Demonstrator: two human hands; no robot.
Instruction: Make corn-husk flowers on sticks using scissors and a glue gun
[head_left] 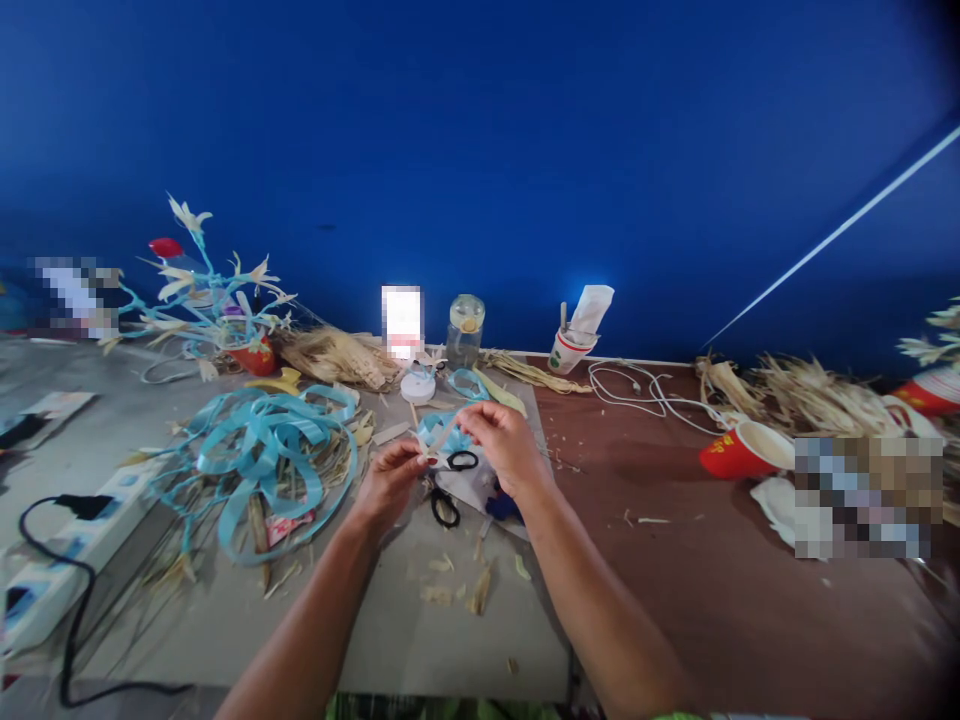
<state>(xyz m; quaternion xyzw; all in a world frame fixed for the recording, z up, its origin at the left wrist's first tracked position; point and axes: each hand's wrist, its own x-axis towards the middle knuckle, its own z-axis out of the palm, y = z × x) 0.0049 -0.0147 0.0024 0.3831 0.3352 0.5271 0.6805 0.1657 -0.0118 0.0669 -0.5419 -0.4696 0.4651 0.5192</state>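
Note:
Over the grey board, my left hand (391,482) is closed in a pinch at the lower end of a narrow pale strip (448,437). My right hand (508,447) pinches the strip's upper end, so it spans the short gap between both hands. Whether it is husk or tape I cannot tell. Black-handled scissors (445,509) lie just below the hands, their blades partly hidden. Light blue ribbon (431,428) shows behind the fingers, and a white bundle (469,487) lies beneath my right hand. Husk scraps (480,590) are scattered nearer to me.
A large tangle of blue ribbon (281,450) lies left, near a power strip (82,560). Blue-stemmed husk flowers (206,270) stand behind it. A glass jar (466,335) and a white cup (571,350) stand at the back. A red paper cup (739,450) lies tipped on the right.

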